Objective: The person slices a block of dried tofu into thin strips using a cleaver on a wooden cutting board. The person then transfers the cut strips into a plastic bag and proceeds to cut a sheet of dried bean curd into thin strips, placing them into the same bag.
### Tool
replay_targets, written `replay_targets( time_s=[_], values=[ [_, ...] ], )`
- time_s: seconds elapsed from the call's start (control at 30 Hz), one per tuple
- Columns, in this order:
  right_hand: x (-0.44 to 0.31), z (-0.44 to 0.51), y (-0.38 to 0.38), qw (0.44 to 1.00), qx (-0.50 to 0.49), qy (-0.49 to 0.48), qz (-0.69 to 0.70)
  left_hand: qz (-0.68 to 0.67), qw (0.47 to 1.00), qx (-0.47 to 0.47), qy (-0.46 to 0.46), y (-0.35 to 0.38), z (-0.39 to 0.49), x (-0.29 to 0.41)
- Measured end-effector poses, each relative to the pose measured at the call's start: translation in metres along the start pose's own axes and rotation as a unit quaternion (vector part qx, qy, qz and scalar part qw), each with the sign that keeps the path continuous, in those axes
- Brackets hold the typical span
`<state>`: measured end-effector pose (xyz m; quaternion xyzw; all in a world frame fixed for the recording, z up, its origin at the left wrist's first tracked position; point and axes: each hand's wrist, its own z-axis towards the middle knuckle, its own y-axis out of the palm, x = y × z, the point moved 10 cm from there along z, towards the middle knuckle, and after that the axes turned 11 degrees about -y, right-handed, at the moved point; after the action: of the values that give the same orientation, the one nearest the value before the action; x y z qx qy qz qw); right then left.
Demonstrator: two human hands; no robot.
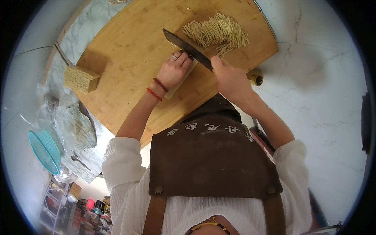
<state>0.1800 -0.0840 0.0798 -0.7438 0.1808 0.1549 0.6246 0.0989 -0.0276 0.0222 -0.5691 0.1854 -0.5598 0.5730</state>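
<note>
My right hand (230,79) grips the handle of a large knife with a dark blade (192,52), which points to the upper left. Under the blade, my left hand (175,69) presses with bent fingertips on a flat, pale strip (182,80), probably folded dough. The knuckles are close to the blade; whether they touch it cannot be told. A pile of thin, pale cut strips (218,32) lies beyond the knife on the wooden board (126,58). The knife's handle is mostly hidden in my right hand.
A yellowish sponge-like block (80,78) sits at the board's left edge. Farther left are a crumpled clear plastic bag (72,126), a turquoise basket (45,152) and a metal spoon (80,162). The open end of a tube (258,80) shows under the board's right edge.
</note>
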Motion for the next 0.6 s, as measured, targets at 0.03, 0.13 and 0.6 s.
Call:
replay_targets(
  time_s=[0.03, 0.13, 0.6],
  values=[
    [0.001, 0.004, 0.005, 1.000, 0.014, -0.004, 0.003, -0.002, 1.000, 0.001, 0.000, -0.002, 0.001, 0.001],
    [0.007, 0.017, 0.023, 0.999, 0.046, -0.018, 0.017, 0.002, 1.000, -0.011, 0.002, -0.004, 0.001, 0.002],
    [0.003, 0.017, 0.011, 0.997, 0.068, -0.016, 0.044, 0.027, 0.999, 0.020, 0.011, -0.008, 0.000, 0.002]
  ],
)
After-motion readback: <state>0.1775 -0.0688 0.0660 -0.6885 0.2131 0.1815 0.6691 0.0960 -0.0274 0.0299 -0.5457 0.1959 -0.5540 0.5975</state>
